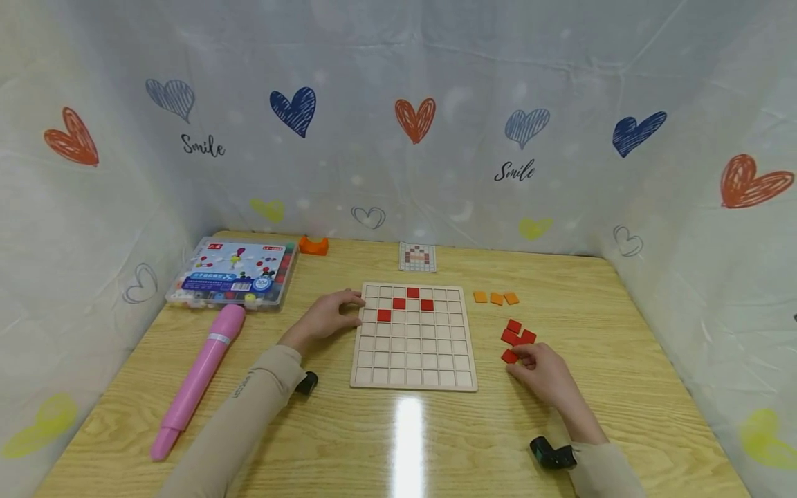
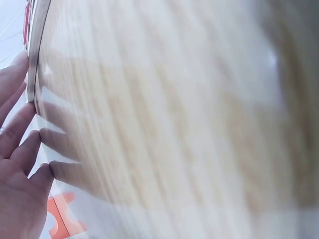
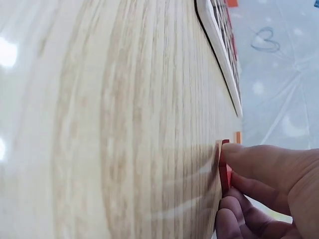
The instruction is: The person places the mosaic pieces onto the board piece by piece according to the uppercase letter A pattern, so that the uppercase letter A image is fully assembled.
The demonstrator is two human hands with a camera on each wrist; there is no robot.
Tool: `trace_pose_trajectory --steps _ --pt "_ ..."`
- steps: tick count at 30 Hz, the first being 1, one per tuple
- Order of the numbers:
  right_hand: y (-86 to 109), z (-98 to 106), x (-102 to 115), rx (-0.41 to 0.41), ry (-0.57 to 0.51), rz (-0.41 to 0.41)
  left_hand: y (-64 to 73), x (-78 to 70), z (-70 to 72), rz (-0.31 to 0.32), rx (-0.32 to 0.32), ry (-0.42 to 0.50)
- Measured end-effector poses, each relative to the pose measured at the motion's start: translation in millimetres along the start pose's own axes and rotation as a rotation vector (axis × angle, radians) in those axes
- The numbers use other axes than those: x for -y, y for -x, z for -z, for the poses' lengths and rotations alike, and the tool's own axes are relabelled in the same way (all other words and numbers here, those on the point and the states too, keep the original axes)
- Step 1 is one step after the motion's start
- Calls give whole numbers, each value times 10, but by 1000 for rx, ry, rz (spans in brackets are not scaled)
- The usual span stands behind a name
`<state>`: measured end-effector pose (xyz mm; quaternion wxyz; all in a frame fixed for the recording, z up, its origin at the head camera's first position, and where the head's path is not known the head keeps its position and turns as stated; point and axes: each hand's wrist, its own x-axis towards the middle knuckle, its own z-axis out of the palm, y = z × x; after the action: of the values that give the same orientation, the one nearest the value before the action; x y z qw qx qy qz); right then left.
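In the head view a wooden grid board [image 1: 414, 379] lies flat, with several red squares [image 1: 398, 303] set in its upper cells. My left hand [image 1: 325, 317] rests at the board's left edge, fingers loosely extended. The left wrist view shows the left fingers [image 2: 20, 119] along the board's side. To the right of the board my right hand [image 1: 543, 370] pinches a red square tile [image 1: 509, 356] between thumb and fingers. The right wrist view shows that tile [image 3: 225, 167] low against the tabletop. Other red tiles [image 1: 513, 336] lie just beyond these fingers.
Three orange tiles [image 1: 496, 298] lie right of the board. A small pattern card [image 1: 418, 257] sits behind it. At the left are a plastic kit box [image 1: 233, 273], a pink pen-shaped object [image 1: 199, 380] and an orange piece [image 1: 314, 246]. Cloth walls surround the table.
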<state>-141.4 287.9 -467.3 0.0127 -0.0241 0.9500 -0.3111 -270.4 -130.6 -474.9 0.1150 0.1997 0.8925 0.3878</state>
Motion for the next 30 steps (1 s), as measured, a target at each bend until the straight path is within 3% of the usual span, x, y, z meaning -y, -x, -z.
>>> trace_pose_trajectory --steps 15,22,30 --pt "-23 -31 43 1 35 23 -18 49 -6 -8 -5 7" --pt "-76 -17 165 -26 37 107 -17 31 -18 -25 -8 -3" --pt "-293 -101 503 -3 -81 218 7 6 6 2 3 10"
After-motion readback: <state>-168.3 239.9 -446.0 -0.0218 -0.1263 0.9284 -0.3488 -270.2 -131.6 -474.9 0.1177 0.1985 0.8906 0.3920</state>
